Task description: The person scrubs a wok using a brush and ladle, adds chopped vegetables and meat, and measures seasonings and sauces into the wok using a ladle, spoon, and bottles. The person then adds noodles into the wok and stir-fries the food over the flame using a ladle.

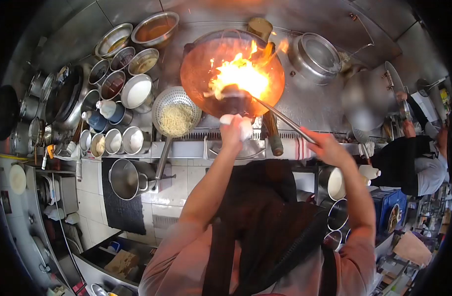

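A large wok [201, 89] sits on the range with tall flames [243, 74] rising out of it. My left hand [232, 135] is closed around a white cloth [243, 127] at the near rim of the wok; whether it grips a wok handle beneath is hidden. In my right hand [329, 148] is the long metal handle of a ladle [285, 118]. The ladle's head is inside the wok, mostly lost in the flames. Left of the wok, a perforated strainer [161, 101] holds pale noodles [175, 120], its handle pointing toward me.
Several bowls and pots of sauces and seasonings stand at left, including a white-filled pot [138, 92]. A large pot [124, 180] is below them. A lidded metal pot [314, 56] sits right of the wok. Another person [413, 163] works at far right, near a blue container [384, 207].
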The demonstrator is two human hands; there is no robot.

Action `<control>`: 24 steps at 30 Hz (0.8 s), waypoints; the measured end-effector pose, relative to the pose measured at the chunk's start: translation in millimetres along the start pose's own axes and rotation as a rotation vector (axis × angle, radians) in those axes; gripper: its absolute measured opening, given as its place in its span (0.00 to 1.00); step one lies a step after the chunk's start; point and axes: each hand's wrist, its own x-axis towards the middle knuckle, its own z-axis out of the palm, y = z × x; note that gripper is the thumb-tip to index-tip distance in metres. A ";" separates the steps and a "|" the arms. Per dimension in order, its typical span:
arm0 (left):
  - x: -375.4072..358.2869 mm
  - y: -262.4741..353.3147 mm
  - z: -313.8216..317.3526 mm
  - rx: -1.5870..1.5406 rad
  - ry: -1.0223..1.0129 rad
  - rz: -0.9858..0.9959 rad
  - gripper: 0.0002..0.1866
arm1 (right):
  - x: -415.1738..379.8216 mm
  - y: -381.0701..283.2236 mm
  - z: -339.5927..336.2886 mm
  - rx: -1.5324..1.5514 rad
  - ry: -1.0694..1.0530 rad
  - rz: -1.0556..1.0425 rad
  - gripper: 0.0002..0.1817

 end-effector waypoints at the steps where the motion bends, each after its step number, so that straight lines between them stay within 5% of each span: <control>1: -15.0 -13.7 -14.9 -0.020 0.019 -0.015 0.12 | 8.4 22.5 30.5 -0.027 0.127 -0.088 0.31; 4: -84.2 -24.5 -59.9 0.012 0.017 -0.081 0.19 | -12.5 9.1 27.3 0.018 0.084 -0.053 0.31; 6: -105.7 -16.6 -64.5 0.042 0.015 -0.087 0.25 | -37.5 -24.7 -22.5 0.167 -0.147 0.050 0.32; 7: -116.8 22.7 -27.0 0.035 0.073 -0.119 0.20 | -42.5 -47.3 -54.3 0.118 -0.343 0.254 0.34; 9: -93.5 54.1 0.0 -0.074 0.046 -0.077 0.06 | -49.9 -42.0 -76.5 0.260 -0.322 0.185 0.35; 11: -58.6 75.3 11.8 0.051 0.099 -0.179 0.07 | -38.5 -49.8 -84.2 0.187 -0.313 0.200 0.34; 15: -109.3 63.2 12.4 -0.034 -0.015 0.049 0.07 | -37.5 -46.4 -89.8 0.263 -0.304 0.238 0.33; 17: -120.5 70.0 26.8 -0.080 0.060 -0.015 0.07 | -53.7 -43.9 -100.1 0.245 -0.363 0.243 0.32; 21: -39.9 69.4 25.2 -0.033 -0.004 -0.109 0.07 | -13.0 -48.9 -58.7 -0.020 -0.170 0.081 0.33; 24: -55.1 -8.5 -25.4 0.027 -0.086 -0.004 0.11 | 18.5 17.7 35.2 -0.228 0.083 -0.007 0.35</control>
